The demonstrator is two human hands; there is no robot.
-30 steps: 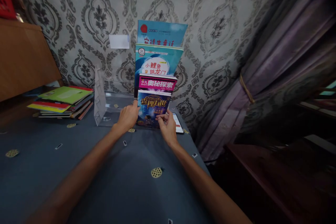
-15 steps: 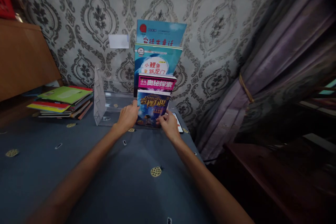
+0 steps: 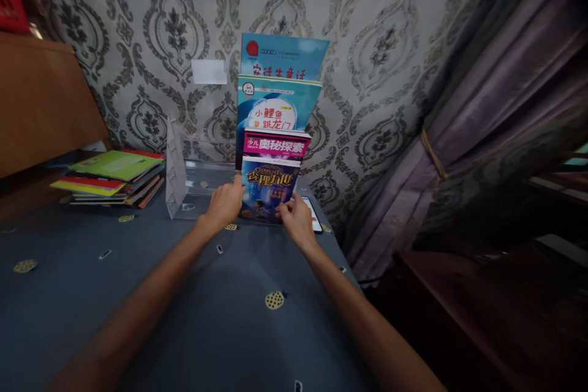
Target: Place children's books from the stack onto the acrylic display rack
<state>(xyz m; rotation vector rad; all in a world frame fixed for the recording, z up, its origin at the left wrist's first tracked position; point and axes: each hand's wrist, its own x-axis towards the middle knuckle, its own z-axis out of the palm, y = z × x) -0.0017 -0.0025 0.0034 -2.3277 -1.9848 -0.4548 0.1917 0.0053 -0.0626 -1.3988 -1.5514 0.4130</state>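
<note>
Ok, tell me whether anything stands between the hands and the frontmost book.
Nothing visible blocks either: the left hand is at the left edge of the frontmost book, the right hand at its lower right front.

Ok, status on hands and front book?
Left hand and right hand at opposite edges of front book. Standing in clear rack, three books behind. Phone beside right hand.

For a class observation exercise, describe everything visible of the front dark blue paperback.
The dark blue paperback has a cover, apparently card, with gold lettering, a small figure below and a white top edge. Closed, roughly upright, it stands before the pink book in the clear rack. The left hand touches its left edge, the right hand its lower right.
</note>
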